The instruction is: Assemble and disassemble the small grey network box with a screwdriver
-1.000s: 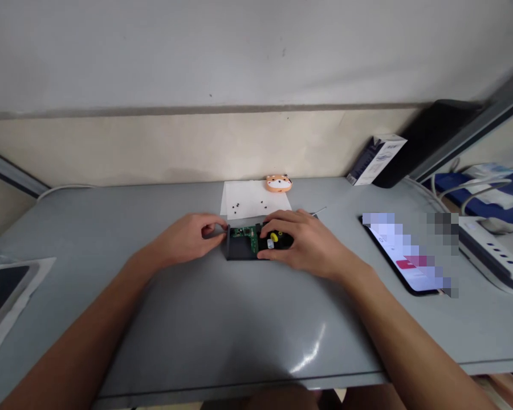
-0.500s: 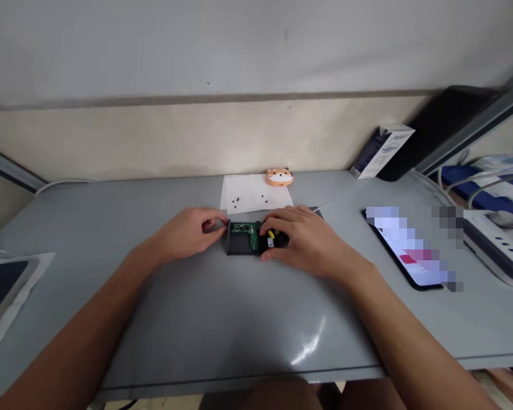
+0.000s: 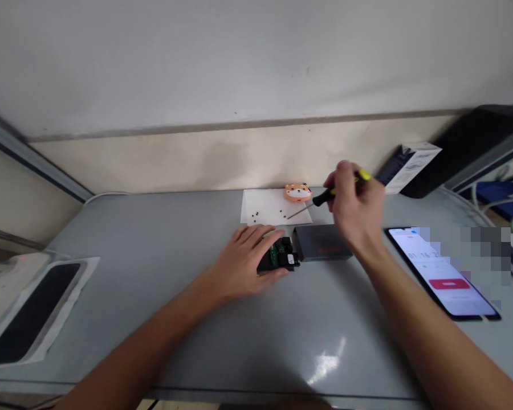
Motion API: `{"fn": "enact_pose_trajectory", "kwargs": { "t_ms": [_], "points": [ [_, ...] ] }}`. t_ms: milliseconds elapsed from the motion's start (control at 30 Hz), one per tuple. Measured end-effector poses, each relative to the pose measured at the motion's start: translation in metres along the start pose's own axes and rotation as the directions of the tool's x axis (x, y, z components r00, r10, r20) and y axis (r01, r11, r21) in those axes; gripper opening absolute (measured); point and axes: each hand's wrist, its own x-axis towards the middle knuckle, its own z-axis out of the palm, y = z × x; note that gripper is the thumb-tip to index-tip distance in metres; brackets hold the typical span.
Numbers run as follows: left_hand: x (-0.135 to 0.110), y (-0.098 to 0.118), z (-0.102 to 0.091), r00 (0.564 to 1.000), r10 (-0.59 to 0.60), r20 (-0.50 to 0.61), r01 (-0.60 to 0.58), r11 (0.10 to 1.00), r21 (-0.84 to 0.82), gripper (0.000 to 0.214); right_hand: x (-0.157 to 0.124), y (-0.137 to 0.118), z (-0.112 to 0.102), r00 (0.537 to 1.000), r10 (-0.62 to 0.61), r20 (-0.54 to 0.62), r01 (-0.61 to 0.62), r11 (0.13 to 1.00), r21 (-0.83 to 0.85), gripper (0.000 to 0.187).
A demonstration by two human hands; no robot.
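Observation:
My left hand (image 3: 239, 266) is wrapped around a small black electronic device (image 3: 288, 259) with a green circuit board in it, thumb along the near side and fingers over the far side. A dark grey casing (image 3: 320, 240) lies just right of the device. My right hand (image 3: 359, 209) is raised and closed around a screwdriver (image 3: 324, 197) with a black and yellow handle. Its thin shaft slants down left, the tip close to tiny black screws (image 3: 283, 214) on a white sheet of paper (image 3: 263, 200). Whether the tip touches one I cannot tell.
An orange animal-faced case (image 3: 298, 192) sits on the paper's far right corner. A lit phone (image 3: 442, 273) lies right, with a carton (image 3: 411, 166) behind it. At the left is a dark flat panel on white wrapping (image 3: 36, 310). A wall closes off the table's back.
My right hand has left the device and now lifts the screwdriver by the paper. My left hand has shifted from the device's left end to reach over it. The view has also shifted.

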Motion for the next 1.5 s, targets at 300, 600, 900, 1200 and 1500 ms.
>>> {"fn": "enact_pose_trajectory", "kwargs": {
  "t_ms": [300,600,900,1200,1500],
  "points": [
    [0.000,-0.007,0.010,0.987,-0.112,0.118,0.125,0.987,-0.101,0.057,-0.009,0.028,-0.002,1.000,0.030,0.008,-0.029,0.985,-0.172,0.045],
    [0.004,-0.005,0.006,0.984,-0.135,0.119,0.151,0.979,-0.136,0.052,-0.014,0.029,0.005,0.998,0.006,0.068,0.000,0.996,-0.095,0.046],
    [0.004,-0.005,0.006,0.993,-0.089,0.073,0.097,0.989,-0.113,0.041,-0.010,0.020,0.005,0.995,0.058,-0.080,-0.052,0.995,0.085,0.044],
    [0.005,-0.004,0.008,0.989,-0.134,0.069,0.142,0.982,-0.126,0.040,-0.007,0.016,0.002,0.985,0.144,-0.097,-0.123,0.972,0.199,0.046],
    [0.003,-0.003,0.006,0.971,-0.175,-0.162,0.155,0.979,-0.131,0.021,-0.013,0.014,0.006,0.978,0.208,-0.009,-0.197,0.938,0.286,0.045]
  ]
}}
